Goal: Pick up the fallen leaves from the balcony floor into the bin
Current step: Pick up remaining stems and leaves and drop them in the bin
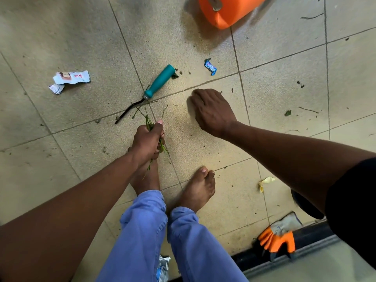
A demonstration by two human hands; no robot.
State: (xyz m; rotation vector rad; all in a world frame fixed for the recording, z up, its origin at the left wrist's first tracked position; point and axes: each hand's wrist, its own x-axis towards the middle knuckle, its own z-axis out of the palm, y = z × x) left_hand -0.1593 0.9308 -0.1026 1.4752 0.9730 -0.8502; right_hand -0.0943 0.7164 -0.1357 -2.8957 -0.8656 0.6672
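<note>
Left grip: left hand (147,139) is fisted around a bunch of green stems and leaves (149,123); thumb on top, stems poke out above and below the fist.
Right grip: right hand (211,110) is palm-down over the tiled floor (81,37), fingers together and bent at the tips; whether it pinches a scrap I cannot tell, fingertips hidden.
Leaves remaining: small leaf (288,113) well to the right of the right hand; dark crumbs scattered across the tiles; a leaf bit just beside the end of the teal-handled tool (160,82).
Bin: orange bin (227,11) at top edge, well apart from both hands, only partly in view.
Risk 1: bunch is loose at both ends; judged likely to shed stems on the carry to the bin if the fist relaxes.
Risk 2: tool's dark prongs lie just beside the left fist; a blind sweep could snag fingers.
Risk 3: bare feet (200,188) stand near debris; shifting could scatter crumbs.
Risk 4: white wrapper (70,78) and blue wrapper (210,67) could be swept in with leaves.
Unused: orange glove (278,237) by the door track.
</note>
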